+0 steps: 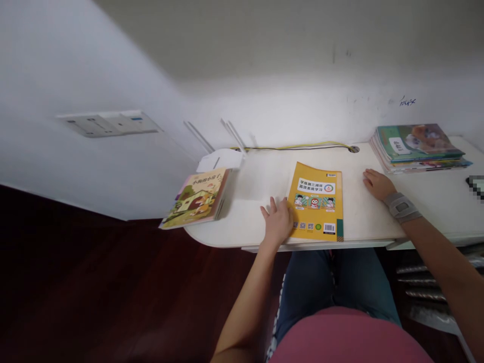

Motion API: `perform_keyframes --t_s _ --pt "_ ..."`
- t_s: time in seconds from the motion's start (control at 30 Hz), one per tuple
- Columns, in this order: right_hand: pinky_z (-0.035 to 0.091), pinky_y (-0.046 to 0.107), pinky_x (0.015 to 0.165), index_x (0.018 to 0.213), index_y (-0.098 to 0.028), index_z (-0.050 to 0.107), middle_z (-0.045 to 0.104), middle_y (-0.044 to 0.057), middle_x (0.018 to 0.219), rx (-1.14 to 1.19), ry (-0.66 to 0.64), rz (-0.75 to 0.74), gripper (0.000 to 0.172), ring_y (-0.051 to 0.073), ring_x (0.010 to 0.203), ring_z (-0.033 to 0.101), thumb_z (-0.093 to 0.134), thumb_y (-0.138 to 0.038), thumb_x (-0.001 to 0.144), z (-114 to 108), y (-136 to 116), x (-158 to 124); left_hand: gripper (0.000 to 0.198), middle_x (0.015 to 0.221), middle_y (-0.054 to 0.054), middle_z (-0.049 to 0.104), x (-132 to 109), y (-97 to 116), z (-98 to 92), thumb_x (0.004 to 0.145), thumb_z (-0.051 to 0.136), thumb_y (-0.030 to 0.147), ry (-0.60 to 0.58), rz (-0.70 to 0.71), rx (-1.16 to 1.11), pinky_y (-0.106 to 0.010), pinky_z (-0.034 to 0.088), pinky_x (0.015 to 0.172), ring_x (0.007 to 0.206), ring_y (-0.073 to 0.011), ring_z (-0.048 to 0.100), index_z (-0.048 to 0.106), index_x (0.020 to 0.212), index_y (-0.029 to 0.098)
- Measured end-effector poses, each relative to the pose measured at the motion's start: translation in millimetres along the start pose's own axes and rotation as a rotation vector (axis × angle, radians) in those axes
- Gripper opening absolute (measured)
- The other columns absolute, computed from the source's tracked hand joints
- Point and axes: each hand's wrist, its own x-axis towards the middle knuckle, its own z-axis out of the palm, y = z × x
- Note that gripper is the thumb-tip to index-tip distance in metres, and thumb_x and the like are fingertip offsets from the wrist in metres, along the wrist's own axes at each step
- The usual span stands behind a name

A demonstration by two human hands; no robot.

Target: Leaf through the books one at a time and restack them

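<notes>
A yellow workbook [316, 201] lies flat, back cover up, near the front edge of the white desk [249, 191]. My left hand [277, 221] rests on the desk with its fingers spread, touching the workbook's left edge. My right hand [377, 184] lies on the desk to the right of the workbook, fingers loosely curled and holding nothing; a grey band wraps that wrist. A picture book with a house on its cover [197, 198] sits at the desk's left end and hangs over the edge.
A stack of several picture books [418, 147] stands at the back right. A white router [221, 157] with antennas sits at the back left, and a yellow cable [298, 147] runs along the wall. Wall sockets [108, 123] are on the left wall. My legs are under the desk.
</notes>
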Motion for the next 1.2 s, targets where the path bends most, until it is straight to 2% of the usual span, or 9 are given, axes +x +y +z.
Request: perform_keyframes --t_s 0.23,0.4,0.53,0.67,0.83,0.9,1.07,1.2 --pt "0.045 0.045 0.105 0.122 -0.014 0.063 0.063 0.013 0.128 0.012 0.014 0.004 0.042 0.027 0.122 0.055 0.038 -0.027 0.091 -0.5 -0.7 -0.5 0.055 0.149 -0.025 0.038 0.0 -5.5 -9.2 0.094 0.025 0.025 0.012 -0.058 0.078 -0.073 0.013 0.108 0.144 -0.0430 0.016 0.035 0.142 0.001" --pt "0.044 0.046 0.105 0.123 -0.013 0.062 0.062 0.014 0.128 0.011 0.014 -0.007 0.043 0.027 0.123 0.055 0.038 -0.027 0.091 0.2 -0.1 -0.8 0.056 0.149 -0.022 0.039 0.8 -21.7 -20.3 0.093 0.024 0.024 0.028 -0.113 0.113 -0.070 0.013 0.110 0.144 -0.0420 0.017 0.031 0.145 0.002" --pt "0.045 0.044 0.104 0.120 -0.011 0.063 0.063 0.015 0.128 -0.003 0.016 -0.008 0.041 0.027 0.121 0.056 0.039 -0.027 0.091 1.6 1.2 -0.1 0.055 0.146 -0.023 0.042 4.4 -40.4 -25.8 0.094 0.022 0.025 -0.012 -0.187 0.137 -0.067 0.018 0.110 0.142 -0.0400 0.025 0.034 0.142 0.002" --pt "0.044 0.042 0.105 0.118 -0.009 0.064 0.063 0.017 0.127 -0.014 0.008 -0.005 0.041 0.027 0.121 0.056 0.038 -0.026 0.091 0.6 0.4 0.5 0.052 0.140 -0.024 0.049 8.3 -49.8 -24.2 0.094 0.025 0.027 -0.021 -0.188 0.106 -0.062 0.028 0.107 0.138 -0.0342 0.036 0.037 0.139 0.005" --pt "0.045 0.043 0.104 0.118 -0.009 0.063 0.063 0.018 0.126 -0.007 0.005 -0.008 0.041 0.028 0.120 0.057 0.038 -0.025 0.090 -1.3 -0.7 0.1 0.049 0.152 -0.018 0.035 9.3 -51.2 -17.7 0.095 0.029 0.033 0.018 -0.216 0.067 -0.063 0.025 0.109 0.142 -0.0369 0.027 0.046 0.134 0.011" --pt "0.044 0.044 0.104 0.118 -0.007 0.063 0.063 0.019 0.125 -0.005 0.011 -0.005 0.042 0.028 0.120 0.057 0.038 -0.025 0.090 -1.9 -1.2 -0.1 0.047 0.153 -0.017 0.034 7.5 -54.5 -17.5 0.095 0.033 0.037 0.023 -0.213 0.048 -0.064 0.026 0.108 0.141 -0.0372 0.028 0.049 0.133 0.014" --pt "0.045 0.045 0.104 0.117 -0.009 0.064 0.063 0.018 0.126 0.008 0.017 -0.001 0.041 0.028 0.120 0.056 0.038 -0.025 0.090 -1.5 -1.2 0.0 0.036 0.147 -0.016 0.044 -5.1 -69.5 -21.8 0.091 0.046 0.037 0.053 -0.196 -0.003 -0.057 0.034 0.107 0.138 -0.0315 0.038 0.060 0.119 0.018" --pt "0.044 0.046 0.104 0.116 -0.008 0.064 0.063 0.019 0.126 0.022 0.022 0.004 0.041 0.029 0.120 0.056 0.039 -0.026 0.089 1.0 0.9 0.4 0.036 0.145 -0.018 0.046 -24.6 -68.9 -17.4 0.089 0.050 0.038 0.120 -0.237 0.018 -0.060 0.035 0.105 0.138 -0.0352 0.036 0.063 0.114 0.016"
